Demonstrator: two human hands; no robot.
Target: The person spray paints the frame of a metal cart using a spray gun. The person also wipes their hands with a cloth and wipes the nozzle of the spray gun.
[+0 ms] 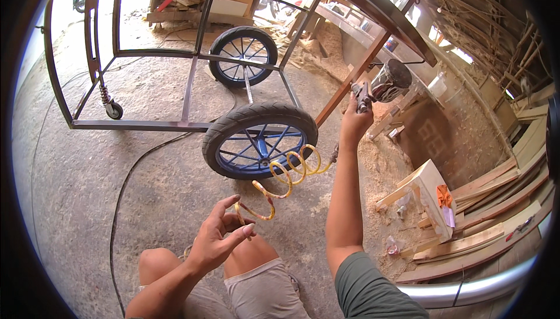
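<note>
– Green sleeve (370, 287) and pale shorts (265, 290) nearest us. Landmark?

– Near wheel (262, 145), blue spokes, black tyre. Use that for everything.

– OK. Right hand (356, 121)?

– Up and right of the near wheel, closed round what looks like a spray gun (364, 97). Fingers mostly face away, so can't tell if the trigger's pressed. Spattered cup (392, 79) sits on the gun's far side, seems joined to it. Arm's stretched out, probably for reach toward the brown beam (350, 82), which slants up right of the wheel.

– Left hand (219, 237)?

– Nearer the person than the wheel. Half curled, thumb and fingers apart, with the yellow coiled hose (296, 170) running through; loose hold, I'd say. Probably taking up slack so coils don't snag on spokes.

– Hose route?

– From left hand, across the wheel's near right edge, to a fitting behind the right forearm. Join to the gun's hidden.

– Metal frame (140, 125)?

– Behind and left of the wheel. Axle (247, 84) runs from there to the far wheel (243, 56); small caster (114, 110) off left, likely there to prop that end.
</note>
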